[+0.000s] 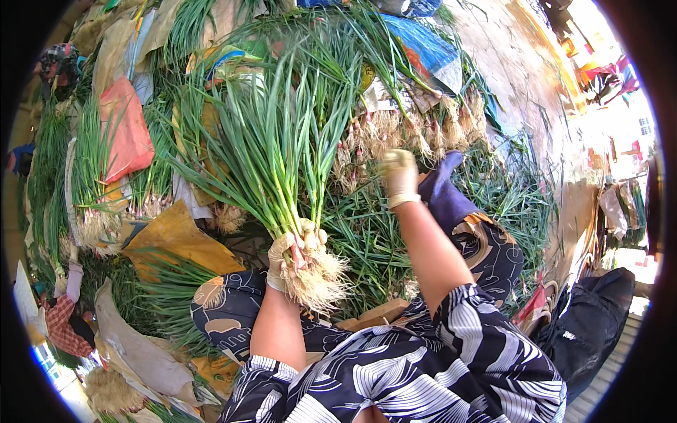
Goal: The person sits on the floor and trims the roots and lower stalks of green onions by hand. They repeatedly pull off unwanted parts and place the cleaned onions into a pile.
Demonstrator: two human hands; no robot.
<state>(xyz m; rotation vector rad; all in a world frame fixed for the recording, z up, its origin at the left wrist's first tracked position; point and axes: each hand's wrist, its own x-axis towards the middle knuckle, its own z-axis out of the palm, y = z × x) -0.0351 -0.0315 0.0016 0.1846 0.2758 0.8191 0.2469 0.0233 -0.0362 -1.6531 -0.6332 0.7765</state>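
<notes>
My left hand (280,259), in a pale glove, grips a thick bunch of garlic-like plants (288,174) just above the bulbs. Long green leaves fan away from me, and pinkish-white bulbs with a shaggy mass of pale roots (320,280) hang toward my lap. My right hand (400,172), also gloved and blurred, is off to the right of the bunch, near the roots of more plants (383,129) on the ground. Its fingers look curled, but whether they hold anything is hidden. Loose green leaves (370,238) cover the ground between my knees.
An orange-brown sheet (180,240) lies beside my left knee. Further left are a red sack (124,129) and more bunches (98,211). A person in a checked shirt (66,325) works at far left. On the right are a black bag (587,322) and pale pavement (529,79).
</notes>
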